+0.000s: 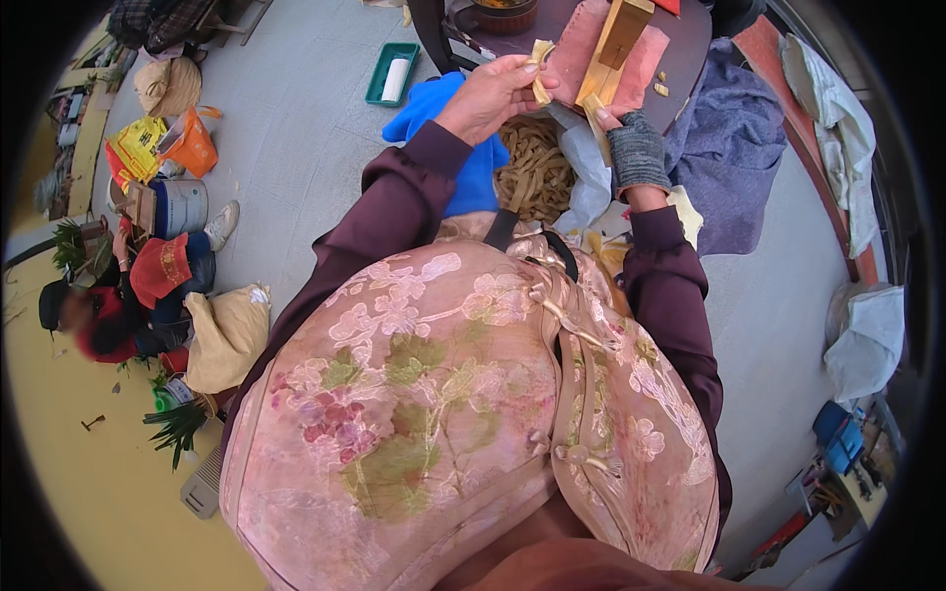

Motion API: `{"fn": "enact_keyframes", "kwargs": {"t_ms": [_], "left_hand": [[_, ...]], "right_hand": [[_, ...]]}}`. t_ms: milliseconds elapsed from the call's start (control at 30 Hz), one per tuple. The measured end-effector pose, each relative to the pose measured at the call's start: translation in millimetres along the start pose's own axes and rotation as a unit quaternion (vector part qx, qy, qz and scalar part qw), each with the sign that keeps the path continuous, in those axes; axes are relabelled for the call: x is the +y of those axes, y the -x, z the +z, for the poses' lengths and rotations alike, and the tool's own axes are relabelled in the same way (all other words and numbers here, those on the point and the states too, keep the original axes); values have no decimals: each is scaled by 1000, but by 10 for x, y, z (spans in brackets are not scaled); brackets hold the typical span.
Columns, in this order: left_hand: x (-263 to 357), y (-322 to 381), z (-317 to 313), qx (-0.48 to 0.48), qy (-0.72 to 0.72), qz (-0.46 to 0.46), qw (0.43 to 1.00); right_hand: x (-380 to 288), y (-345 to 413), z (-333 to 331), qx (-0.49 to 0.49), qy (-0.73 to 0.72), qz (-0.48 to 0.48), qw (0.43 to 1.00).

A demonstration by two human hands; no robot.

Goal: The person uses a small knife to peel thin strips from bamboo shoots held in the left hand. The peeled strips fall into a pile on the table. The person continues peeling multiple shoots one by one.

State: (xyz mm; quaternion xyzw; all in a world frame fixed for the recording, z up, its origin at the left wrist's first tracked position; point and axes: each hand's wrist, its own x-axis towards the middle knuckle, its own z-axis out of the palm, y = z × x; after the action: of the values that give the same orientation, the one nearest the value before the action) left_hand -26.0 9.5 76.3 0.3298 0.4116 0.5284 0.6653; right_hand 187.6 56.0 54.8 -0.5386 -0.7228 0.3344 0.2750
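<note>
My left hand (494, 94) pinches a short, bent piece of pale yellow flat plant-fibre strip (543, 53) between thumb and fingers. My right hand (637, 148), in a grey knitted fingerless glove, grips another flat yellowish strip (596, 122) that hangs down below the thumb. Whether the two are one length I cannot tell. Just beyond the right fingertips, a wooden device (610, 55) with an upright block rests on a pink cloth (577, 46) at the table edge. Below both hands lies a heap of tan strips (533, 166) in a whitish plastic bag (587, 159).
Small yellowish scraps (661, 89) lie on the dark table (684, 52), near a brown pot (506, 16). Blue cloth (473, 173) and greyish-purple cloth (728, 155) flank the bag. A green tray (392, 72) holds a white roll. Another person (159, 295) sits at left beside a bucket (179, 207).
</note>
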Motion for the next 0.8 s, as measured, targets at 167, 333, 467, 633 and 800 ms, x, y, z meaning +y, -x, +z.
{"fn": "enact_keyframes", "kwargs": {"t_ms": [167, 333, 467, 633, 800], "left_hand": [[-55, 153, -286, 54, 40, 75, 995], [-44, 397, -670, 53, 165, 77, 982], [-81, 587, -729, 10, 223, 53, 973], [-98, 665, -747, -39, 223, 73, 971], [-95, 668, -509, 41, 178, 74, 980]], "right_hand": [[8, 167, 260, -111, -209, 133, 962], [41, 273, 543, -240, -341, 285, 863], [-2, 229, 712, -267, -341, 355, 828], [31, 4, 889, -238, -399, 364, 807], [338, -419, 1075, -191, -521, 344, 758]]}}
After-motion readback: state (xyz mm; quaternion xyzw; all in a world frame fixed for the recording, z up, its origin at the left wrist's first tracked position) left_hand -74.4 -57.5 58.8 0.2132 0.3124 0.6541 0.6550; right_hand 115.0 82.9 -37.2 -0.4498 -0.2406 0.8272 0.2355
